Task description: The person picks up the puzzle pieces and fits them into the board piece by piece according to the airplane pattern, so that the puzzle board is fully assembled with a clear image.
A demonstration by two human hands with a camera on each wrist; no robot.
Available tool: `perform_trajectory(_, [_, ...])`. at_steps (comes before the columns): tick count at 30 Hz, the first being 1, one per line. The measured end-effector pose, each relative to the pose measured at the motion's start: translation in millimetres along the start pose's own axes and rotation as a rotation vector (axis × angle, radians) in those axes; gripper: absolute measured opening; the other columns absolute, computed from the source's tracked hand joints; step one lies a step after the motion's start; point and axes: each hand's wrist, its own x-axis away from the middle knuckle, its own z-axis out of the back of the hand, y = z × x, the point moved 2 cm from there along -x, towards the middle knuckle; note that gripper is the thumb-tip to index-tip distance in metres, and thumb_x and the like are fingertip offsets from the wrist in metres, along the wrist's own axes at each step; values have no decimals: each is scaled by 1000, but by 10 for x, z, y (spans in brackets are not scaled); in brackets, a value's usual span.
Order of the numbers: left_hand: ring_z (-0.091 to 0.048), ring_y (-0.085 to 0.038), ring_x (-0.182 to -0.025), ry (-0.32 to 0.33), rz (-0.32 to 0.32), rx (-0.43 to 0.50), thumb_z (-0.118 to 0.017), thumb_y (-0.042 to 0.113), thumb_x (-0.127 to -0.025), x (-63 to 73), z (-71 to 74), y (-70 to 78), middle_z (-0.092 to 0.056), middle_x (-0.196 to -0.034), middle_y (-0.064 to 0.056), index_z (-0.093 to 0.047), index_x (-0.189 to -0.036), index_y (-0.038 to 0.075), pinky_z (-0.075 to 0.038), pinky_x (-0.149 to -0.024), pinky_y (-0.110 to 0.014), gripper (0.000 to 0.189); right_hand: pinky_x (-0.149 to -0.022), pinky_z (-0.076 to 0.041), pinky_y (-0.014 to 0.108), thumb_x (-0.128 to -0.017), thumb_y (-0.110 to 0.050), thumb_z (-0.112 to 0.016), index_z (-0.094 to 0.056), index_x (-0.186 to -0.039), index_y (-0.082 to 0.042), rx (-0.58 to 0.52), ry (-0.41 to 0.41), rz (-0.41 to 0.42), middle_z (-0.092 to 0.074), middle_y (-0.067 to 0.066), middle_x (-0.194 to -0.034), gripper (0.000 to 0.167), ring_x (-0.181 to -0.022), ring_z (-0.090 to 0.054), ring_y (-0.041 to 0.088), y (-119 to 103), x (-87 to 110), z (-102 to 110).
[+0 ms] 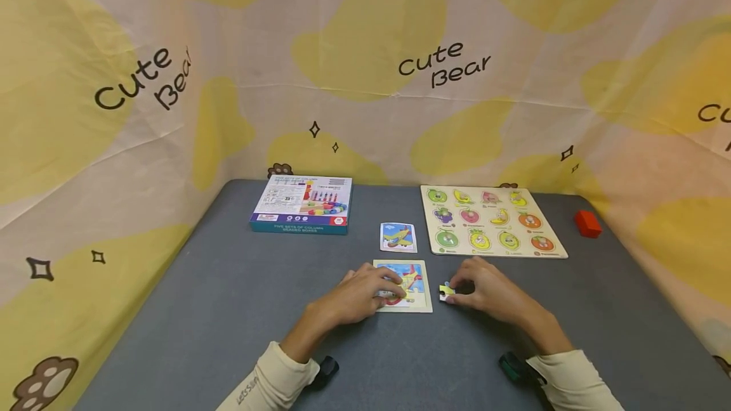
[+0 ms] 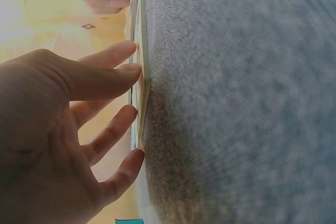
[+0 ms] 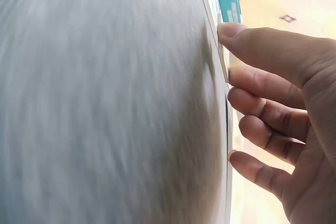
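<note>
A small jigsaw board (image 1: 428, 302) with a pale rim and an airplane picture lies flat on the grey table. My left hand (image 1: 358, 293) rests over its left side, fingers spread and touching it, so part of the picture is hidden. To the right of the board, my right hand (image 1: 492, 292) pinches a yellow and white puzzle piece (image 1: 445, 293) between thumb and fingers. From the right wrist view, the thin edge of that piece shows at the right thumb (image 3: 262, 45). Just behind the board lies a picture card (image 1: 398, 238) showing a yellow airplane.
A fruit puzzle board (image 1: 451, 220) lies at the back right, with a red block (image 1: 587, 224) beyond its right side. At the back left lies a flat box (image 1: 299, 228) of beaded columns. Printed cloth walls (image 1: 354, 68) border the table (image 1: 228, 322).
</note>
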Motion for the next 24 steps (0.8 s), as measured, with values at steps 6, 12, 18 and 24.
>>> perform_trajectory(6, [-52, -24, -125, -11, 6, 1, -68, 5, -101, -11, 1, 4, -66, -138, 4, -81, -121, 25, -38, -90, -47, 31, -83, -48, 34, -87, -42, -87, -80, -94, -24, 1, -48, 16, -61, -16, -93, 21, -93, -53, 7, -121, -93, -104])
perform_trajectory(12, [-53, -24, -124, -12, 6, -5, -68, 5, -101, -14, 0, -2, -66, -138, 4, -81, -121, 25, -38, -89, -47, 31, -81, -49, 33, -88, -40, -87, -79, -96, -21, 13, -82, 30, -61, -15, -95, 21, -93, -52, 7, -253, -181, -149])
perform_trajectory(18, [-53, -23, -124, -12, 2, -5, -69, 7, -101, -15, -6, -10, -66, -138, 5, -81, -121, 26, -39, -90, -48, 30, -82, -49, 33, -89, -38, -86, -79, -95, -21, 23, -96, 48, -62, -14, -95, 19, -93, -52, 8, -358, -226, -176])
perform_trajectory(24, [-53, -23, -123, -7, 1, -8, -70, 8, -101, -16, -8, -13, -66, -138, 6, -81, -120, 26, -39, -90, -48, 29, -81, -48, 34, -89, -38, -87, -79, -95, -22, 23, -106, 55, -62, -14, -94, 19, -93, -51, 8, -392, -254, -204])
